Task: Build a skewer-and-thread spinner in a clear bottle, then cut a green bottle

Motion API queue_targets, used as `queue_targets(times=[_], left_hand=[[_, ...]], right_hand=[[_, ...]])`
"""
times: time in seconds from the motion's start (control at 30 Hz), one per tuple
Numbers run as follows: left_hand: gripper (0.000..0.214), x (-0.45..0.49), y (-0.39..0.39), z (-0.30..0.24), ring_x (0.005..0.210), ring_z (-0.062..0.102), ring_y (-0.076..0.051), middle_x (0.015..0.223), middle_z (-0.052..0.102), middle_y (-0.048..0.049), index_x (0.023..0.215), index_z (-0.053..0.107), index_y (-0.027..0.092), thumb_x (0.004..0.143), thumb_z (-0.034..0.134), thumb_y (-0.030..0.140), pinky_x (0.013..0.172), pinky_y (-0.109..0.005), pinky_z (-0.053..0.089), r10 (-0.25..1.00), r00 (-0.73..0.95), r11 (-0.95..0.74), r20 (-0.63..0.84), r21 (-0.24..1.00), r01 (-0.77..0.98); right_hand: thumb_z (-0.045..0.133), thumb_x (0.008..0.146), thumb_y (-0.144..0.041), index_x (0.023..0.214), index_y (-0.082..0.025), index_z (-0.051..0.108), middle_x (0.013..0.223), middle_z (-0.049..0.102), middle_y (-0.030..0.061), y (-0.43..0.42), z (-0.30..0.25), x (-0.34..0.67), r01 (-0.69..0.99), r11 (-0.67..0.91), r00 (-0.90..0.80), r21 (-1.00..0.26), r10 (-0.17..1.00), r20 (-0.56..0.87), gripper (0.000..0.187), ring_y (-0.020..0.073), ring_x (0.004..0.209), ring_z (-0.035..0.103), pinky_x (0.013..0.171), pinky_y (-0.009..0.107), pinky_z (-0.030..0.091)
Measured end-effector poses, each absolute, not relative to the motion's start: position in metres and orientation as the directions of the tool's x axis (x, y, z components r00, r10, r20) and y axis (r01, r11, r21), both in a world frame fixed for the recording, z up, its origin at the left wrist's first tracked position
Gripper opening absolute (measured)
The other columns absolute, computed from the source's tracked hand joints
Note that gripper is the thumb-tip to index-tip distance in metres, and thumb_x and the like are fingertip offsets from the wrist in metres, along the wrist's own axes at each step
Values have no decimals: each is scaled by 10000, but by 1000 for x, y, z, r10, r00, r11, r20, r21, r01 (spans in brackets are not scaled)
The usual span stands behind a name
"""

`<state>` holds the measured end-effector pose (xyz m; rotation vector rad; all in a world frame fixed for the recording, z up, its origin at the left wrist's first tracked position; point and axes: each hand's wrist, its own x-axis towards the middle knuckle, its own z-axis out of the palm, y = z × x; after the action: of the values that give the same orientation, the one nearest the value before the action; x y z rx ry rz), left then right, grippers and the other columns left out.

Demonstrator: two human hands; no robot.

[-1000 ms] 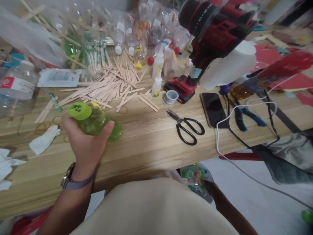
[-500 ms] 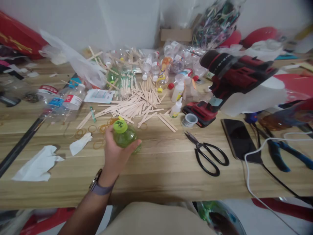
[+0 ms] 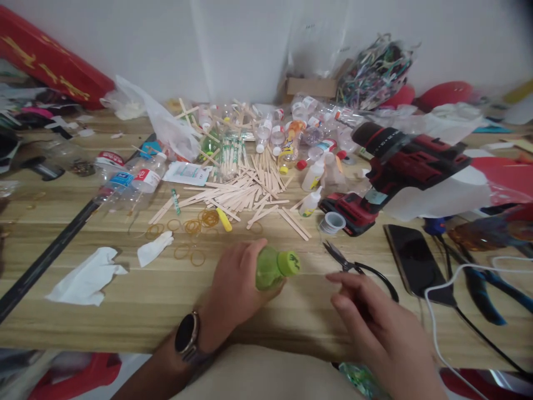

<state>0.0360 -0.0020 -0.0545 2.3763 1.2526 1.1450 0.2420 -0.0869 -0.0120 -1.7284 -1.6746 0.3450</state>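
Note:
My left hand (image 3: 235, 283) is wrapped round a small green plastic bottle (image 3: 267, 268), which lies tilted on its side with its green cap (image 3: 288, 263) pointing right. On the right, my right hand (image 3: 377, 322) hangs over the table's front part with fingers apart and nothing in them. Its fingertips are close to the cap but do not touch it. Beneath and behind the right hand lie black-handled scissors (image 3: 346, 262), their lower handle hidden. A yellow utility knife (image 3: 225, 219) rests behind the bottle, beside several rubber bands (image 3: 195, 225).
Wooden sticks (image 3: 237, 191) are heaped mid-table, with plastic bottles (image 3: 308, 119) behind. A red cordless drill (image 3: 410, 153) stands at right, near glue bottles (image 3: 310, 203) and a wire spool (image 3: 333, 222). A phone (image 3: 416, 266), white cable (image 3: 431, 311) and blue-handled pliers (image 3: 483, 289) lie farther right.
My left hand has brought the green bottle closer and to the right, tipping it from upright to sideways. My right hand has come into view. The yellow knife is now uncovered.

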Motion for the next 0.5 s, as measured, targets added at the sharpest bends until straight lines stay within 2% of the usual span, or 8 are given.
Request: queue_targets(times=[0.1,0.2,0.27,0.37,0.43,0.5], left_hand=[[569,37,-10,-49,889,680,-302,1016,707,-121,1229,482,170,744,723,344,769,-447,557,738,432,-643,518,348,682],[505,36,-14,-43,871,684,-310,994,716,-129,1197,509,148,745,677,296,741,-453,564,774,448,-606,448,315,731],[488,35,-16,-37,917,683,-325,1018,717,-143,1175,538,135,735,675,298,778,-471,563,820,461,-568,339,388,726],[546,31,-13,-24,993,677,-314,1102,715,-117,1187,564,173,702,727,362,857,-460,553,843,532,-459,76,619,638],[628,27,-5,-14,988,682,-289,1127,717,-66,1219,565,236,662,769,441,874,-435,548,789,606,-341,-98,750,566],[706,21,9,-7,976,682,-288,1123,719,-40,1217,578,264,599,796,529,859,-417,546,707,686,-279,-175,821,498]], right_hand=[[509,938,-469,948,-177,631,537,576,-48,-50,-2,222,803,242,-11,-545,920,393,317,112,376,523,404,207,387],[488,945,-423,799,-181,596,463,519,-57,-30,-6,209,821,331,-111,-465,891,440,302,113,352,495,380,208,343],[466,944,-353,742,-192,573,451,513,-55,-24,-10,205,812,373,-152,-449,878,454,279,111,351,479,384,211,333],[420,945,-323,713,-203,574,472,553,-36,-21,-12,208,765,454,-217,-457,850,481,304,114,383,503,408,217,350],[400,961,-358,723,-206,593,513,601,-16,-20,-11,212,723,515,-279,-460,827,488,341,126,430,546,441,229,384],[378,991,-413,788,-203,622,598,658,12,-18,-7,217,662,586,-370,-467,798,476,380,148,519,608,506,248,443]])
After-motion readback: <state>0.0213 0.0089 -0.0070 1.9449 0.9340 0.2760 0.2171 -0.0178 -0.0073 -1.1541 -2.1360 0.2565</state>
